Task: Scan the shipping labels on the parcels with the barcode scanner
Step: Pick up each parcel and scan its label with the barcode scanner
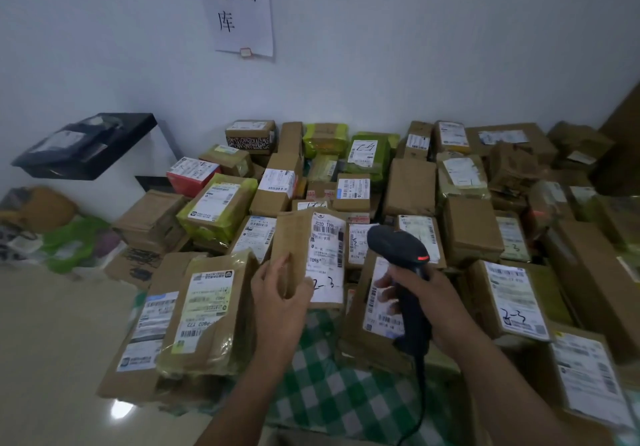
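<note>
My left hand (278, 293) grips the lower left corner of a brown cardboard parcel (294, 237) and holds it upright above the pile. Its white shipping label (327, 258), marked "2-3" by hand, faces me. My right hand (424, 298) grips the handle of a black barcode scanner (398, 248). The scanner's head sits just right of the held parcel's label, with a small red light lit on its side. Its cable (417, 407) hangs down toward the bottom edge of the view.
Several labelled parcels (408, 186), brown and green, cover a surface with a green checked cloth (329, 393). A taped parcel (207, 310) lies to the left. A black shelf (86, 147) sticks out from the white wall, and a paper notice (239, 5) hangs above.
</note>
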Available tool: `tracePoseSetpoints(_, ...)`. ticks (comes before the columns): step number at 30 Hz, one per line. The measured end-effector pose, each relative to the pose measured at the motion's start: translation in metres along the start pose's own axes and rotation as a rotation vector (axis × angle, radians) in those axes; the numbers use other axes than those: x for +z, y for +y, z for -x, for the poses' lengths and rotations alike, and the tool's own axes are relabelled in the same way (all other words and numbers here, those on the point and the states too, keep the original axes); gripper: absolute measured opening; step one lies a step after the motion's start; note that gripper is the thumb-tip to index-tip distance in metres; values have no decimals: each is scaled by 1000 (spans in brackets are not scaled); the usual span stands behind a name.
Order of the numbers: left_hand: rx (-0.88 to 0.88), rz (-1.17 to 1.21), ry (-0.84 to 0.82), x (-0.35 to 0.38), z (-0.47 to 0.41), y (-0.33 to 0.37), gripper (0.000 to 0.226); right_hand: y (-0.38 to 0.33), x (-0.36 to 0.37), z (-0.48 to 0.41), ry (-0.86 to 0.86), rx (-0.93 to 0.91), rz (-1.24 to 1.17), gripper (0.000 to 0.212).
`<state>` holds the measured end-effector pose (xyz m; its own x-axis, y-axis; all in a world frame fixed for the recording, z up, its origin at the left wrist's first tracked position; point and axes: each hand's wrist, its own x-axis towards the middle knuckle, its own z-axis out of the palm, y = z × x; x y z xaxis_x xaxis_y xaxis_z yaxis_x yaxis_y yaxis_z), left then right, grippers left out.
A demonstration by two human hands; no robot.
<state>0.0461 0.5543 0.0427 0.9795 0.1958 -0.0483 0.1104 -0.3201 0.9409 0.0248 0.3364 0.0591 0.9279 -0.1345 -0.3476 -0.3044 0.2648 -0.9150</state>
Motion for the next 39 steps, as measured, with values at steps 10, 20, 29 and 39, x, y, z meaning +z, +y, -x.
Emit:
tracePoseSetpoints(10,-60,102,-374,-1,6,40,54,-12,27,12,38,-58,-264,69)
tracePoseSetpoints(20,-45,-7,-275,-42,-38,43,44,-30,-8,22,-106,-166,310,15)
tracePoseSetpoints(29,-20,10,-198,-69,-53,36,43,-39,-28,25,-195,-132,518,15)
tracePoseSetpoints(39,-17,-28,-216,-71,-52,33,49,-41,-25,24,-252,-116,587,9)
